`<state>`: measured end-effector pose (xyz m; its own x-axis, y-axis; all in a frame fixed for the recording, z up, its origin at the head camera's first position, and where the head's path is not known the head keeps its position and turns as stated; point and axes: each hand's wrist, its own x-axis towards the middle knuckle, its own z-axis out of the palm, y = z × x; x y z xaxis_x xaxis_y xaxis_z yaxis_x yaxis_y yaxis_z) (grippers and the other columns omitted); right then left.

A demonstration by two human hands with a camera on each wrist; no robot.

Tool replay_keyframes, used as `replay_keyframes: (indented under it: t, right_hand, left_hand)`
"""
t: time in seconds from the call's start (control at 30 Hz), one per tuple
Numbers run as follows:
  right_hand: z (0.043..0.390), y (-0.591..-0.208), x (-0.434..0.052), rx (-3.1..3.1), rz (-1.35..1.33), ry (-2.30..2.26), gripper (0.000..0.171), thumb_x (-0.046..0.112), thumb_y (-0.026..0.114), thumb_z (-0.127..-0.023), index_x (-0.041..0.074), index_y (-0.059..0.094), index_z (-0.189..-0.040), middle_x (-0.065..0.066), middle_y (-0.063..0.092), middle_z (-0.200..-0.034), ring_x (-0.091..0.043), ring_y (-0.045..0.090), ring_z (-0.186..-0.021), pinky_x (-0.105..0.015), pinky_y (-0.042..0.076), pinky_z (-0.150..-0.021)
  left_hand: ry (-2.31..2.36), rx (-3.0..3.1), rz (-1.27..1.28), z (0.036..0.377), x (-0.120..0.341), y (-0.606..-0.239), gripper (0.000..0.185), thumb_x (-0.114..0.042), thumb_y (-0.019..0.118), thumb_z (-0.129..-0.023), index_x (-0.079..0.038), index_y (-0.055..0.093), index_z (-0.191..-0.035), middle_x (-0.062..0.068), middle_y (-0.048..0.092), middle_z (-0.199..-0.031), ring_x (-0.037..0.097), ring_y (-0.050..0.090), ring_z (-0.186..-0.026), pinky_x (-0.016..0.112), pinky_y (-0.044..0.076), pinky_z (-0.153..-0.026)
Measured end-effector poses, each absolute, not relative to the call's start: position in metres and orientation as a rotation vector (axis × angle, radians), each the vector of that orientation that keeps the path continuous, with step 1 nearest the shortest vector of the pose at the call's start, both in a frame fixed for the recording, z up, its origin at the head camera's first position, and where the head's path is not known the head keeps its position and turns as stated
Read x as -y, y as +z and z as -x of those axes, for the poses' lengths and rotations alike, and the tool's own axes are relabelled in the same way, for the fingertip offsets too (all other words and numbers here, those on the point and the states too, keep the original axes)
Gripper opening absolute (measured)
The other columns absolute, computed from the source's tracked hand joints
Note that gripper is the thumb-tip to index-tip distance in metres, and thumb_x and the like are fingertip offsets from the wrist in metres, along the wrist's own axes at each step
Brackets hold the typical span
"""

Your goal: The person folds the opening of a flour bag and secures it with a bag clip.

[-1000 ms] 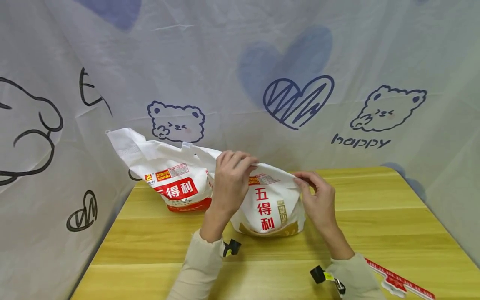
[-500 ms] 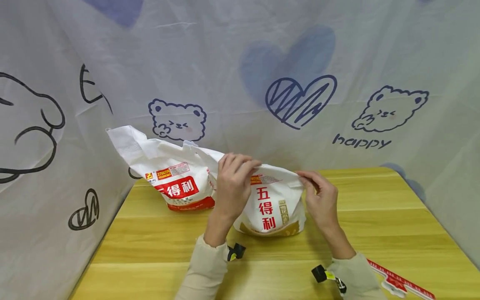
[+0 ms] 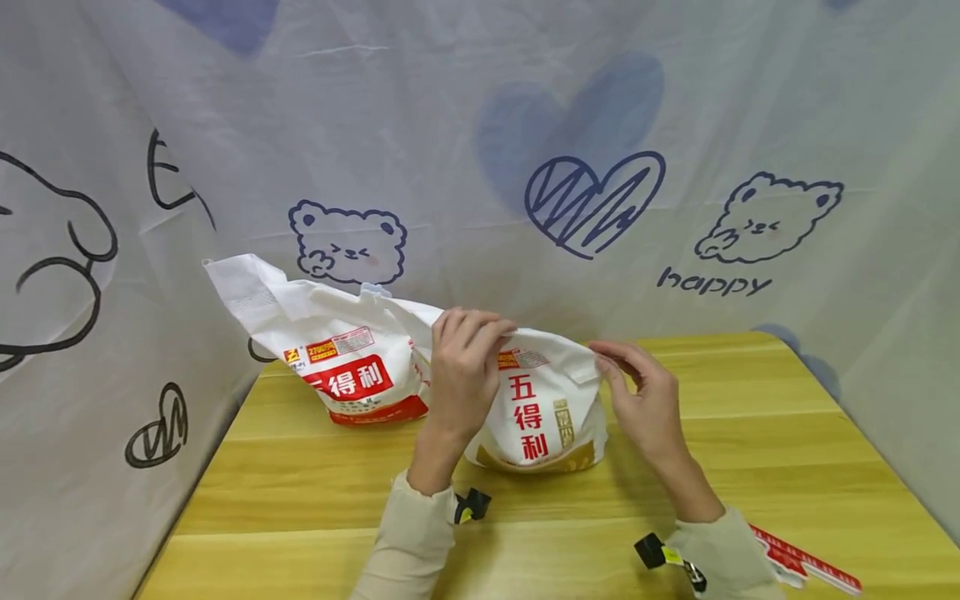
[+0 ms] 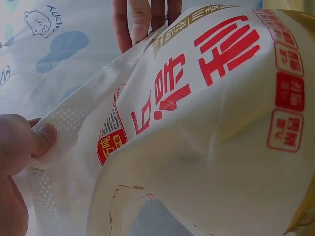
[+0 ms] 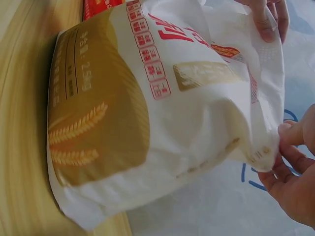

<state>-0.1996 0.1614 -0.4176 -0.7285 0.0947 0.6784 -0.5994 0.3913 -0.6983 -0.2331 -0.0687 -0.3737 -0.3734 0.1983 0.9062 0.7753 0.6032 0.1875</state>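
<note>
A white flour bag [image 3: 528,417] with red lettering and a gold base stands upright on the wooden table. Its top edge is folded over. My left hand [image 3: 467,375] pinches that edge at the bag's left side, thumb on the near face in the left wrist view. At the right top corner my right hand [image 3: 647,400] pinches the bag between thumb and fingers; the right wrist view shows the corner [image 5: 266,156] between them. The right wrist view also shows wheat ears printed on the gold base.
A second flour bag [image 3: 352,367], white with a red label, leans to the left behind my left hand. A red and white strip-shaped thing [image 3: 813,560] lies at the table's front right, partly under my right sleeve. A printed curtain [image 3: 450,125] hangs behind the table [image 3: 750,433].
Both hands keep their hold on the top edge of the flour bag. My right wrist and sleeve have shifted slightly right, covering more of the red and white strip.
</note>
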Motion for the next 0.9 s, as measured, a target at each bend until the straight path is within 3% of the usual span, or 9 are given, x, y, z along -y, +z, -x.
replay_keyframes:
  t: [0.2, 0.47, 0.53, 0.73, 0.9]
  right_hand:
    - [0.186, -0.413, -0.184, 2.113, -0.450, 1.229, 0.028, -0.009, 0.070, -0.091, -0.001, 0.071, -0.118, -0.011, 0.072, -0.117, -0.010, 0.065, -0.111, -0.026, 0.052, -0.098]
    - [0.163, -0.405, -0.220, 2.343, -0.472, 0.958, 0.035, -0.003, 0.074, -0.091, 0.008, 0.069, -0.125, -0.004, 0.070, -0.124, -0.023, 0.065, -0.112, -0.009, 0.045, -0.094]
    - [0.157, -0.405, -0.229, 2.395, -0.493, 0.891, 0.036, -0.001, 0.075, -0.091, 0.009, 0.069, -0.125, -0.004, 0.070, -0.123, -0.025, 0.066, -0.110, -0.014, 0.049, -0.091]
    - [0.139, -0.411, -0.252, 2.583, -0.567, 0.758, 0.037, 0.004, 0.076, -0.091, 0.011, 0.068, -0.126, -0.003, 0.070, -0.120, -0.026, 0.066, -0.108, -0.049, 0.058, -0.082]
    - [0.126, -0.421, -0.274, 2.689, -0.640, 0.707, 0.038, 0.004, 0.078, -0.089, 0.012, 0.068, -0.125, -0.002, 0.070, -0.120, -0.027, 0.068, -0.107, -0.047, 0.059, -0.081]
  left_hand:
    - [-0.758, 1.893, 0.761, 0.233, 0.067, -0.376, 0.009, -0.006, 0.070, -0.096, -0.007, 0.077, -0.101, 0.006, 0.072, -0.100, 0.026, 0.061, -0.097, 0.044, 0.041, -0.103]
    - [-0.726, 1.910, 0.748, 0.232, 0.070, -0.375, 0.011, -0.006, 0.068, -0.097, -0.007, 0.077, -0.103, 0.007, 0.072, -0.101, 0.027, 0.061, -0.098, 0.046, 0.040, -0.104]
    - [-0.720, 1.924, 0.747, 0.232, 0.069, -0.375, 0.011, -0.007, 0.067, -0.099, -0.007, 0.077, -0.104, 0.007, 0.071, -0.102, 0.028, 0.061, -0.100, 0.047, 0.039, -0.106]
    - [-0.691, 1.950, 0.729, 0.231, 0.067, -0.376, 0.012, -0.008, 0.066, -0.098, -0.008, 0.076, -0.106, 0.008, 0.071, -0.105, 0.029, 0.060, -0.103, 0.050, 0.035, -0.113]
    - [-0.663, 1.953, 0.719, 0.230, 0.066, -0.375, 0.013, -0.008, 0.065, -0.099, -0.008, 0.076, -0.106, 0.008, 0.071, -0.106, 0.028, 0.059, -0.103, 0.051, 0.031, -0.115]
